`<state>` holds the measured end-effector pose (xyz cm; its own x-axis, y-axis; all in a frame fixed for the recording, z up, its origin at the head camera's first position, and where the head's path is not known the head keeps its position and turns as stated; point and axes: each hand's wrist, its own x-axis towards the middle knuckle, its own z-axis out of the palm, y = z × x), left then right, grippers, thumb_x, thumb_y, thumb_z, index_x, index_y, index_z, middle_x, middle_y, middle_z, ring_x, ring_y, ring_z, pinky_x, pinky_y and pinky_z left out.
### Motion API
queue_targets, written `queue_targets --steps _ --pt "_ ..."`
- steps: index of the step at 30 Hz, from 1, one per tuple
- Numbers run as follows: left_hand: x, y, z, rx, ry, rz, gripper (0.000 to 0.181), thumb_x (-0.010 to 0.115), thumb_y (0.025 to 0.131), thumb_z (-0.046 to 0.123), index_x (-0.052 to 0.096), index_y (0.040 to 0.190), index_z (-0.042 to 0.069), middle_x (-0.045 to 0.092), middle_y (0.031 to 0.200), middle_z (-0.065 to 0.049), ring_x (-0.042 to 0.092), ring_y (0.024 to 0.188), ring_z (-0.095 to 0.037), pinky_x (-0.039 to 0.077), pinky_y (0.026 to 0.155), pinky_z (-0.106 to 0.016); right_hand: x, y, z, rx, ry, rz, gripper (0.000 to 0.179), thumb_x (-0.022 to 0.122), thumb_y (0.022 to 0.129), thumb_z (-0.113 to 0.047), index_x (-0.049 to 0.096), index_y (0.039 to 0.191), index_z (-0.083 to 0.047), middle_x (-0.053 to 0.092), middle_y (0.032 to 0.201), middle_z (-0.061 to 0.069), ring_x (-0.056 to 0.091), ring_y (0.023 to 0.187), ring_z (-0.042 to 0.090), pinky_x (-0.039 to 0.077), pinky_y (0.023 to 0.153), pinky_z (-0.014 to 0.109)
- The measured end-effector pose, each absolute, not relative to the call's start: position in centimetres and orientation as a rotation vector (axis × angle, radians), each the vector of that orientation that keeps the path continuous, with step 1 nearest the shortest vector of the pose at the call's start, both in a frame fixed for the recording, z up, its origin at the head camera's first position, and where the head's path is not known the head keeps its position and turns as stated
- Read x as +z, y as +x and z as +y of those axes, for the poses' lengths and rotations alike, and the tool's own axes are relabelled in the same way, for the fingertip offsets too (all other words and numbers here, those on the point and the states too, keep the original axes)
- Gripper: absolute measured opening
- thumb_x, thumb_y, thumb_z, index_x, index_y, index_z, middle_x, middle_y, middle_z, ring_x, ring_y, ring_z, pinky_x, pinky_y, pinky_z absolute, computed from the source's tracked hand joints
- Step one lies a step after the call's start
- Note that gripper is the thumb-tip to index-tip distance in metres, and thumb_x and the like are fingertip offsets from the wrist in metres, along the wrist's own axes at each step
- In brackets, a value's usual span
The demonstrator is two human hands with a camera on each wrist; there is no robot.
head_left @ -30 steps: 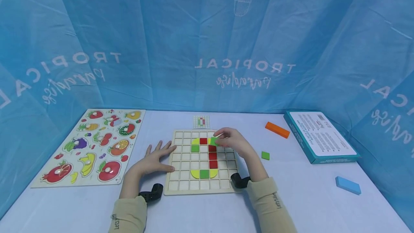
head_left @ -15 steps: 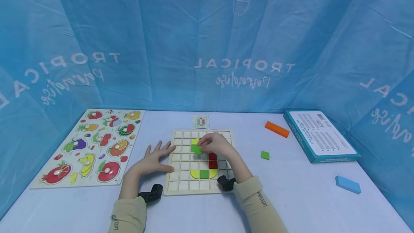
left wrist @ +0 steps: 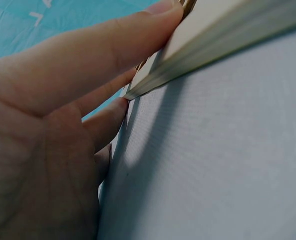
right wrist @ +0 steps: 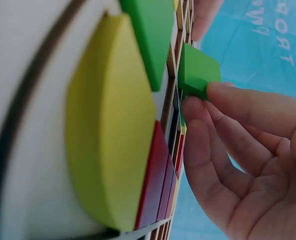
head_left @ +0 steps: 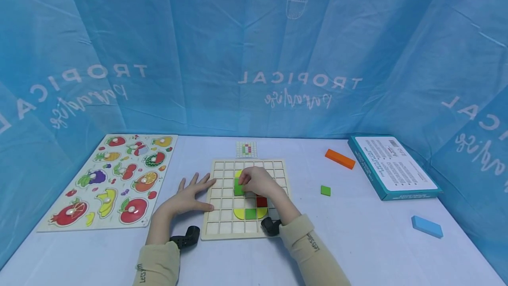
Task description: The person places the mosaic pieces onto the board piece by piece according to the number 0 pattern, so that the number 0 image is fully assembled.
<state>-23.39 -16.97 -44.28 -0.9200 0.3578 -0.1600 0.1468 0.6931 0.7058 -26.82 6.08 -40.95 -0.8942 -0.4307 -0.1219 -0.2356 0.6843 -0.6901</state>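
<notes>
My right hand (head_left: 259,182) pinches a green square tile (right wrist: 200,70) between thumb and fingers, close over the wooden grid board (head_left: 222,229). In the right wrist view the tile stands slightly tilted at the grid. Another green tile (right wrist: 152,40), a yellow rounded piece (right wrist: 108,130) and red tiles (right wrist: 152,192) sit in cells nearby. The bottom row of the pattern has a green tile (head_left: 250,214) between two yellow pieces; the right hand hides part of the upper pattern. My left hand (head_left: 186,198) rests with fingers spread at the board's left edge (left wrist: 187,60).
A small pattern card (head_left: 246,149) lies behind the board. To the right are a loose green tile (head_left: 325,190), an orange block (head_left: 340,159), a blue block (head_left: 427,227) and a teal box (head_left: 393,167). A fruit puzzle (head_left: 135,180) lies at left.
My right hand has carried the green tile leftward from the pattern's upper right side and lowered it to the left column, below a green tile there. The left hand stays put.
</notes>
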Motion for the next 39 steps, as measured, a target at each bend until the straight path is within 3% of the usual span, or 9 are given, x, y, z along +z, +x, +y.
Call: queue_targets --steps 17,24,33,39 --pt "-44.4 -23.2 -17.0 1.066 0.402 2.620 0.087 0.075 0.070 0.036 0.036 0.142 0.007 0.016 0.152 -0.018 -0.007 0.139 -0.040 -0.016 0.108 -0.056 -40.8 -26.5 5.8 -0.876 -0.479 2.671 0.007 0.070 0.079 -0.005 0.071 0.081 -0.012 0.063 0.077 -0.003 0.053 0.071 0.013 0.047 0.064 0.026" --pt "-44.1 -23.1 -16.9 1.070 0.393 2.617 0.087 0.075 0.070 0.034 0.036 0.142 0.007 0.016 0.152 -0.019 -0.007 0.139 -0.041 -0.017 0.107 -0.056 -40.5 -26.5 5.8 -0.819 -0.455 2.669 0.011 0.070 0.079 -0.008 0.074 0.088 -0.012 0.068 0.091 -0.001 0.058 0.085 0.013 0.051 0.076 0.029" --pt "-44.3 -23.4 -17.0 1.072 0.401 2.617 0.087 0.075 0.070 0.036 0.035 0.142 0.007 0.016 0.152 -0.018 -0.007 0.139 -0.040 -0.017 0.108 -0.056 -40.2 -26.6 6.5 -0.921 -0.454 2.655 0.009 0.069 0.079 -0.008 0.072 0.087 -0.013 0.063 0.079 -0.004 0.053 0.072 0.013 0.046 0.064 0.026" --pt "-44.4 -23.4 -17.1 1.074 0.404 2.622 0.087 0.075 0.070 0.035 0.036 0.142 0.007 0.016 0.152 -0.018 -0.006 0.139 -0.041 -0.017 0.108 -0.056 -39.7 -26.8 8.0 -1.139 -0.490 2.586 0.012 0.067 0.082 -0.011 0.069 0.094 -0.010 0.063 0.085 -0.002 0.054 0.076 0.014 0.049 0.065 0.029"
